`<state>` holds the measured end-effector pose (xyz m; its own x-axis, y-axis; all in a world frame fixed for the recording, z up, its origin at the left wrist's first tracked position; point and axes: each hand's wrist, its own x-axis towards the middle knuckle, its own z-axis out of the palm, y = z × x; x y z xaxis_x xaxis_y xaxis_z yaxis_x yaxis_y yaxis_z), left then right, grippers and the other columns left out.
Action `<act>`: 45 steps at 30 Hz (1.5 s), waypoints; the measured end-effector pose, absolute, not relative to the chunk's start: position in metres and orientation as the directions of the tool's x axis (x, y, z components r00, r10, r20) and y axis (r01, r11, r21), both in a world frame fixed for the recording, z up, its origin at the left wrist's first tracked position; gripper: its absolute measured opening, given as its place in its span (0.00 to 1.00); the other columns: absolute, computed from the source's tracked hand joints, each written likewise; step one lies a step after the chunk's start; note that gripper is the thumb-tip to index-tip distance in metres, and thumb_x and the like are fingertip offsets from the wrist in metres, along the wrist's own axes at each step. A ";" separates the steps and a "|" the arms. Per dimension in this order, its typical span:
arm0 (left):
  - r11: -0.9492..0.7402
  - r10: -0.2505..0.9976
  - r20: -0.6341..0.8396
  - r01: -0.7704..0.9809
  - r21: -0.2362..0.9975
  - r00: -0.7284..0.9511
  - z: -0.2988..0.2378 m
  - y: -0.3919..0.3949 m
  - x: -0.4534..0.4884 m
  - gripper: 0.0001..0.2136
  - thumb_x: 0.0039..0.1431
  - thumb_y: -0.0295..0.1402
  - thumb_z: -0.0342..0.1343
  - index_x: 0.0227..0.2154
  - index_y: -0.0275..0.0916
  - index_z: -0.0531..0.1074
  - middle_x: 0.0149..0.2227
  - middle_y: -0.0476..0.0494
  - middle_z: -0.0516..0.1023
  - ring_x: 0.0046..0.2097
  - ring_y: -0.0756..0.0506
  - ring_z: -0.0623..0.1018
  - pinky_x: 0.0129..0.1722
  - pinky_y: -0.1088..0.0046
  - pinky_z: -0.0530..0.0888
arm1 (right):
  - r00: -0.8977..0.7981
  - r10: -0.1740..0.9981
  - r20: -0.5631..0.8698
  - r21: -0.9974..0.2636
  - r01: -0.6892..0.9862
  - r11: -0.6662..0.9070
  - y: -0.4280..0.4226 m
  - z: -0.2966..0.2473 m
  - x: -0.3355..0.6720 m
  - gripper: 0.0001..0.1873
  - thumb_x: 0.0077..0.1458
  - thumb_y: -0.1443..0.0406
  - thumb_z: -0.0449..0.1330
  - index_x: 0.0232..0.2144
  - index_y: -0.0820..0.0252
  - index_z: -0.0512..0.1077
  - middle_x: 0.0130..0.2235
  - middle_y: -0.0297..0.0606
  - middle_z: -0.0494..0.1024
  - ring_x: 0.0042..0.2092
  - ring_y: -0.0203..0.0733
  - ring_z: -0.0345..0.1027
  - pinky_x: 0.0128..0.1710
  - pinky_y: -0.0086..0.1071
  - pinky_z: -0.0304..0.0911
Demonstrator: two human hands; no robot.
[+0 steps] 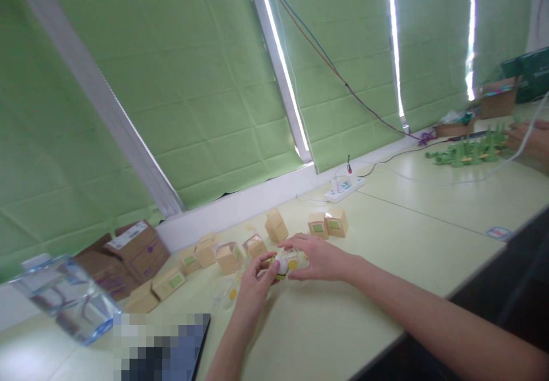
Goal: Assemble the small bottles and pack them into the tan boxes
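Observation:
Both hands meet over the table on a small clear container point(295, 262) with yellow spots and a white and green end. My right hand point(315, 258) wraps round its clear body from the right. At the left, the fingers and thumb of my left hand point(258, 275) grip the white and green end. The container lies tilted on its side, and its far side is hidden by fingers. Beside my left wrist sits another clear container point(223, 294) with a yellow spot. Just beyond my hands stand small cream boxes, among them one box point(254, 246) with its top open.
More cream boxes point(169, 282) line the left and back. Nearby are a water bottle point(68, 298), cardboard boxes point(132, 255) and a pixelated dark-edged device point(171, 349). A power strip point(345, 189) lies behind. At right, another person's hand point(532, 141) is by green plastic parts point(472, 151).

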<state>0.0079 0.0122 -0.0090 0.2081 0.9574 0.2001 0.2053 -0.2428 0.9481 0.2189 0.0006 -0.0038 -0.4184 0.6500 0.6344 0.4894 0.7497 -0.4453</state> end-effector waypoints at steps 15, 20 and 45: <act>-0.245 0.963 0.215 0.200 0.949 0.161 -0.005 0.010 0.009 0.20 0.53 0.49 0.59 0.37 0.35 0.76 0.28 0.46 0.78 0.26 0.49 0.74 0.28 0.73 0.73 | -0.433 0.670 0.603 -0.479 0.475 0.738 -0.001 -0.003 0.219 0.28 0.49 0.56 0.66 0.52 0.58 0.71 0.46 0.42 0.78 0.45 0.46 0.73 0.46 0.36 0.67; -0.244 0.959 0.204 0.209 0.947 0.198 -0.005 0.009 0.009 0.19 0.52 0.46 0.61 0.36 0.34 0.78 0.29 0.43 0.79 0.28 0.48 0.75 0.30 0.73 0.73 | -0.416 0.687 0.596 -0.497 0.481 0.722 0.000 -0.005 0.219 0.27 0.49 0.57 0.66 0.52 0.57 0.72 0.45 0.41 0.79 0.43 0.44 0.73 0.44 0.35 0.68; -0.329 0.915 0.257 0.205 0.922 0.312 -0.010 0.012 0.006 0.20 0.56 0.44 0.60 0.45 0.33 0.74 0.35 0.40 0.80 0.30 0.49 0.75 0.31 0.73 0.73 | -0.461 0.693 0.554 -0.606 0.348 0.715 -0.002 -0.007 0.215 0.27 0.48 0.56 0.67 0.51 0.56 0.73 0.45 0.40 0.78 0.44 0.43 0.73 0.38 0.30 0.72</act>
